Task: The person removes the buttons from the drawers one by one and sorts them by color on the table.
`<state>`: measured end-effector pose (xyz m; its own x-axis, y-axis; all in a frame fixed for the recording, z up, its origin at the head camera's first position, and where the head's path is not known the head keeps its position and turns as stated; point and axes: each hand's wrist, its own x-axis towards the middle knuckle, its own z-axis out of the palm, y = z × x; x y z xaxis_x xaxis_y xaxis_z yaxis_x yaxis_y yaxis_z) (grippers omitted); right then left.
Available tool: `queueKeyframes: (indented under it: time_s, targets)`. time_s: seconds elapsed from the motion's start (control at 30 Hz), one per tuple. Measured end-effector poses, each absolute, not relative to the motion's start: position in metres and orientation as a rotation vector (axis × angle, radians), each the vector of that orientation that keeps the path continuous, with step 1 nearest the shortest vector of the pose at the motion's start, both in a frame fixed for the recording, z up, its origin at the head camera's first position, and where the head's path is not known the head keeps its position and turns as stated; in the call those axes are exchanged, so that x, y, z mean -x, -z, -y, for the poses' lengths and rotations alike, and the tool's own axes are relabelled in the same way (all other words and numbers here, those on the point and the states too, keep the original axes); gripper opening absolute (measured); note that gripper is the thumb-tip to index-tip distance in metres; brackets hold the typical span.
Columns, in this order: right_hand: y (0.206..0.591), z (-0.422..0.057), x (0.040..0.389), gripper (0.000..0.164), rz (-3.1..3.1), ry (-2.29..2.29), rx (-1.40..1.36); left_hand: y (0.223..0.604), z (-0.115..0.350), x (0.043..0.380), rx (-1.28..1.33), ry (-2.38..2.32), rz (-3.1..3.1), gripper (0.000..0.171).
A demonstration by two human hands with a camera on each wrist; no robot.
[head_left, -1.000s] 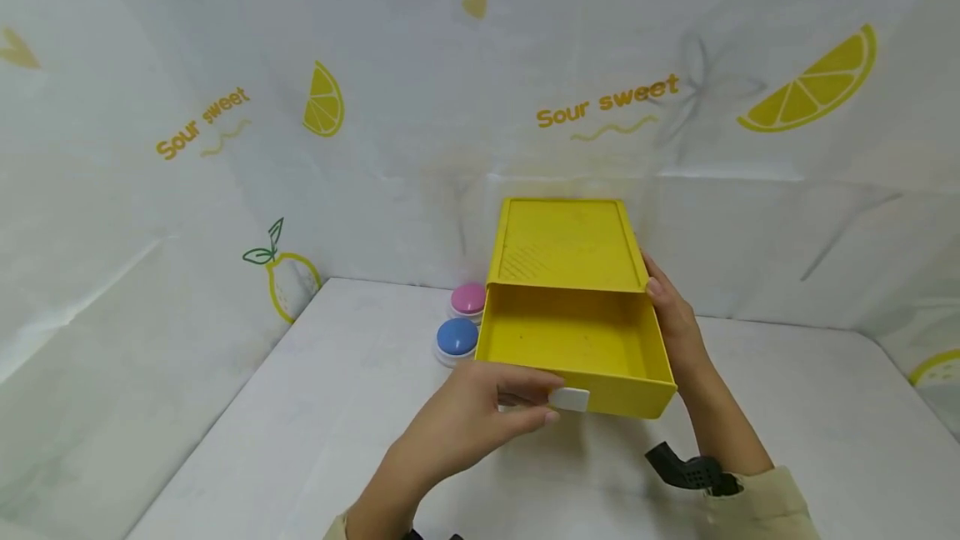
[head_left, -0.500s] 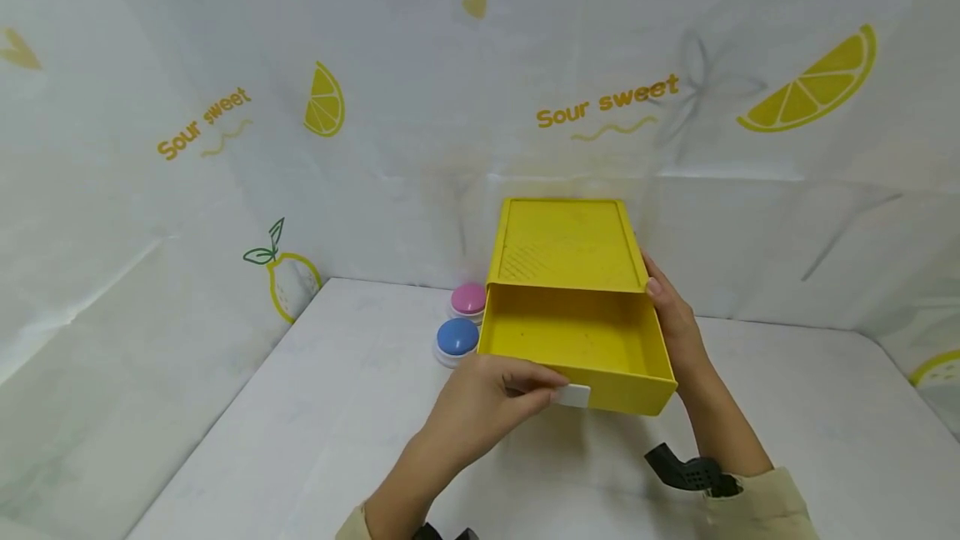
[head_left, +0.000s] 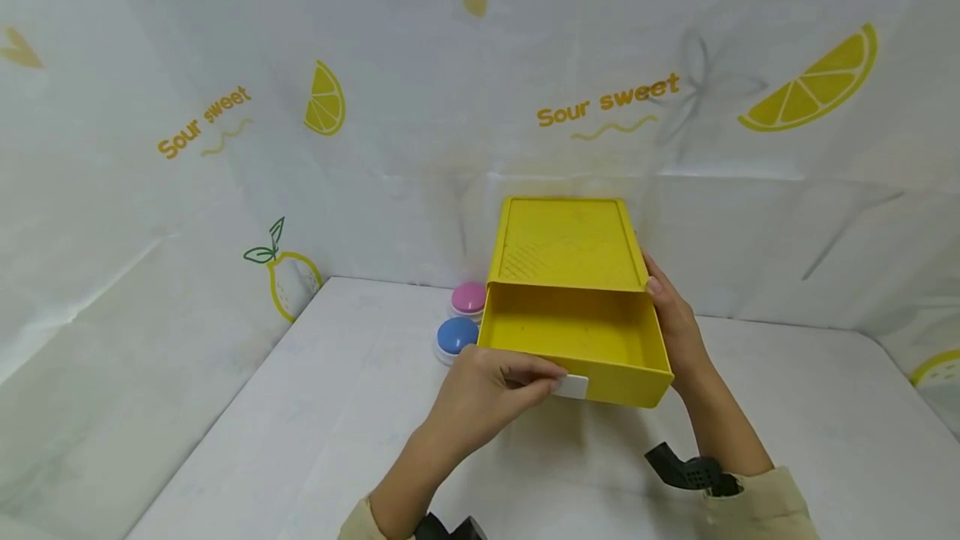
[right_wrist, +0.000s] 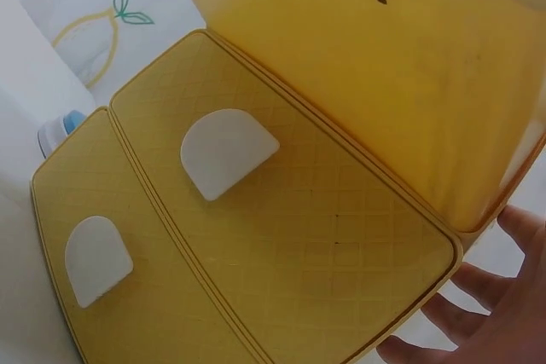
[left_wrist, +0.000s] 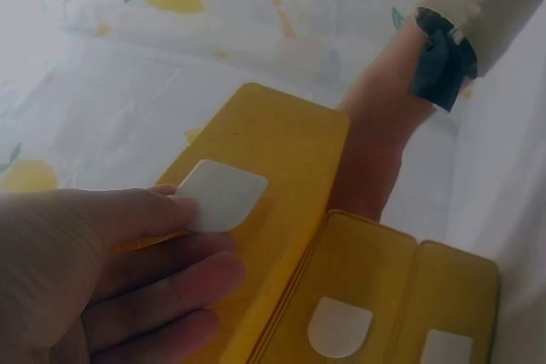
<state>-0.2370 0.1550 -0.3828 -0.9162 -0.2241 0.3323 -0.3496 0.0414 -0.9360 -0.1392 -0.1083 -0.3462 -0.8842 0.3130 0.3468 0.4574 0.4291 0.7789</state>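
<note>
A yellow drawer cabinet (head_left: 566, 244) stands near the back wall, its top drawer (head_left: 622, 386) pulled far out. No contents show inside that drawer in the head view. My left hand (head_left: 480, 394) pinches the white drawer handle (head_left: 573, 387) between thumb and fingers; the left wrist view shows the pinched handle (left_wrist: 223, 196) close up, other fingers below it. My right hand (head_left: 675, 327) rests along the cabinet's right side, thumb at the front top corner. In the right wrist view its fingertips touch the side edge, and two lower drawers (right_wrist: 358, 219) are closed.
Left of the cabinet, a pink-domed push button (head_left: 468, 297) and a blue-domed one (head_left: 457, 335) stand on the white table (head_left: 315, 407). Behind rises a white sheet (head_left: 420, 190) with lemon prints. Each wrist carries a dark camera mount (head_left: 686, 471).
The top drawer has slid slightly inward. My left hand has moved up with it, its thumb closing from below onto the white handle. My right hand stays in place.
</note>
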Motion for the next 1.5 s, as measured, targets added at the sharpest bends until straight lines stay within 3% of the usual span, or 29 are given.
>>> queueKeyframes:
  time_s: [0.43,0.93,1.1,1.33,1.5]
  targets:
    - [0.382,-0.154,0.239,0.054,2.239,-1.991,-0.532,0.36,0.109,0.166,0.82,1.345,2.329,0.011]
    - [0.388,-0.157,0.239,0.056,2.162,-2.121,-0.69,0.36,0.102,0.205,0.811,1.283,2.29,0.011]
    - [0.389,-0.16,0.239,0.06,2.237,-1.978,-0.678,0.36,0.1,0.219,0.776,1.309,2.312,0.012]
    - [0.385,-0.154,0.238,0.084,2.445,-1.495,-0.535,0.364,0.098,0.227,0.745,1.324,2.305,0.015]
    - [0.385,-0.147,0.238,0.081,2.336,-1.435,-0.58,0.377,0.103,0.224,0.806,1.317,2.251,0.02]
